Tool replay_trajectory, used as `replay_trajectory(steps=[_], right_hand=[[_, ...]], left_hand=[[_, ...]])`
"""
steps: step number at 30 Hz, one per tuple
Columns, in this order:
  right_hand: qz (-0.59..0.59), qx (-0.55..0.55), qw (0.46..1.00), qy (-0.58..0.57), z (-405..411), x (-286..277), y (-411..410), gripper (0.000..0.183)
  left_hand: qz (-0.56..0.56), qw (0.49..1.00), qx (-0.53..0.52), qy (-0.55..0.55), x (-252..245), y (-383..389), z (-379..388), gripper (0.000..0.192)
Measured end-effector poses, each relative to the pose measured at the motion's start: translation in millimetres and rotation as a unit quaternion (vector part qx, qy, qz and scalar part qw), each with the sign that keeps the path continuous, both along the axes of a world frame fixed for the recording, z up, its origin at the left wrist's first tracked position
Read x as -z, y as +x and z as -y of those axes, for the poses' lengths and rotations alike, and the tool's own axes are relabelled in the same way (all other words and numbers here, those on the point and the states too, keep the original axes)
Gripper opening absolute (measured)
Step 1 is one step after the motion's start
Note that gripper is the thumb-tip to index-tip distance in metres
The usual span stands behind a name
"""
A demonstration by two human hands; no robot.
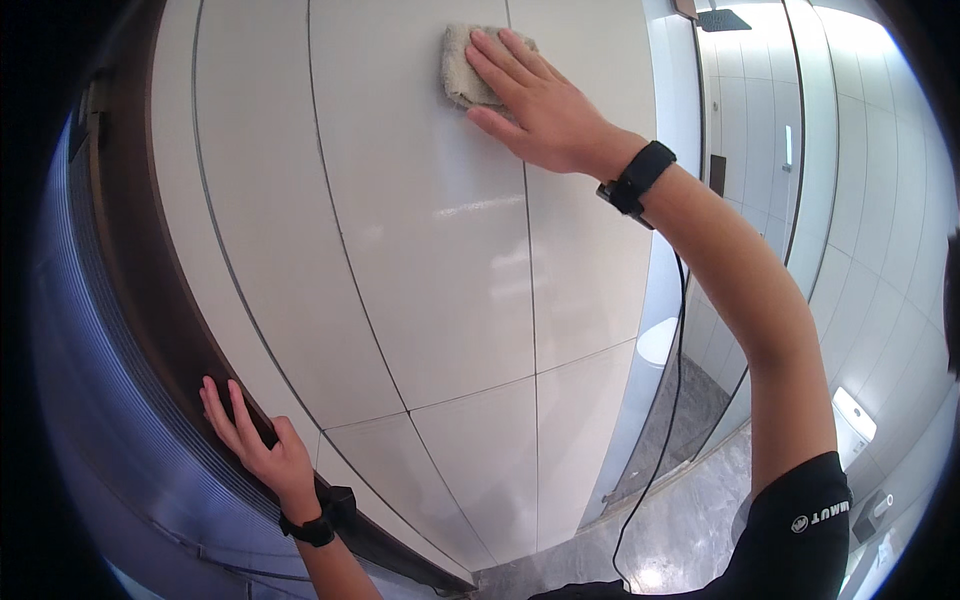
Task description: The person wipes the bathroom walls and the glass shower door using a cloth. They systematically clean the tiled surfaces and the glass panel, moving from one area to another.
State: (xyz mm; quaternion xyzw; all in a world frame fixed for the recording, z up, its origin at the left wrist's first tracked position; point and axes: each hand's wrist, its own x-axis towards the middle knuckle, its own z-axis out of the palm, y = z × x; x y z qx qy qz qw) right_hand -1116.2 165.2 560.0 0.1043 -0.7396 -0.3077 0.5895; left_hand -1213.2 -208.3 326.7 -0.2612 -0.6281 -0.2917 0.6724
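Observation:
My right hand (536, 105) presses a folded beige cloth (466, 71) flat against the upper part of a glossy white tiled wall (427, 262). Its fingers lie over the cloth, and the thumb rests just below on the tile. Lower left, my left hand (259, 450) lies with spread fingers on a dark brown door frame (176, 300) and holds nothing. Both wrists wear black bands.
Right of the wall stands a glass shower partition (814, 150) with a shower head (724, 20) above. A toilet (851, 424) is at the right. A black cable (679, 375) hangs near my right arm, over the grey floor (675, 536).

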Motion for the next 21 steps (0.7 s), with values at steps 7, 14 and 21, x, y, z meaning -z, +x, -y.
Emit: replay_trajectory(steps=[7, 14, 21], right_hand=[[0.02, -0.027, 0.989, -0.146, -62.3, 21.6, 29.3, 0.067], [0.011, -0.085, 0.961, -0.263, -71.0, 36.1, 40.4, 0.072], [0.04, -0.108, 0.992, -0.061, 17.7, 48.7, -14.3, 0.069]], left_hand=[[0.0, 1.0, -0.017, 0.005, 2.5, -4.2, 3.0, 0.064], [0.004, 1.0, -0.007, 0.007, 0.4, -0.9, -0.1, 0.063], [0.004, 1.0, -0.011, 0.005, 2.9, -2.7, -2.9, 0.064]])
